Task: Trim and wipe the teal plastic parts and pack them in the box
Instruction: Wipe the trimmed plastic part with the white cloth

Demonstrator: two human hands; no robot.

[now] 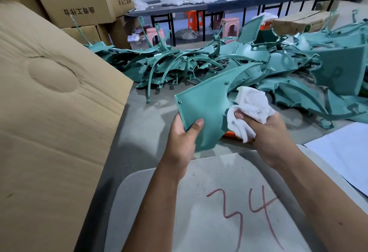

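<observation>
Step in hand: wiping, by the look of it; one teal plastic panel [207, 100] is held up off the grey work table [147, 124] while a cloth works on it.
Left hand [182, 138]: it grips the panel's lower edge, thumb curled over the near face and fingers hidden behind, likely to brace the part against the rubbing.
Right hand [266, 132]: its fingers are curled round a bunched white cloth [251, 108], which is pressed against the panel's right side near a notch in the edge; the hand is slightly blurred.
Why held so: the panel is tilted with its flat face towards the person, so the wiped surface can be seen and reached.
Teal pile [219, 58]: a heap of other teal parts, curved strips and shells, lies across the far side of the table, apparently waiting their turn.
Packing box: a large cardboard flap [49, 102] stands at the left, just beside the hands; the inside of its box is out of view, so what it holds cannot be told.
Other cartons: closed brown cartons [73, 1] are stacked behind the flap; their contents do not show.
Near surface: a pale board marked "34" in red [245, 212] lies under the forearms.
Orange object [229, 133]: a sliver shows below the panel; possibly the trimming tool, too hidden to tell.
Progress: judging by the pile, much remains.
</observation>
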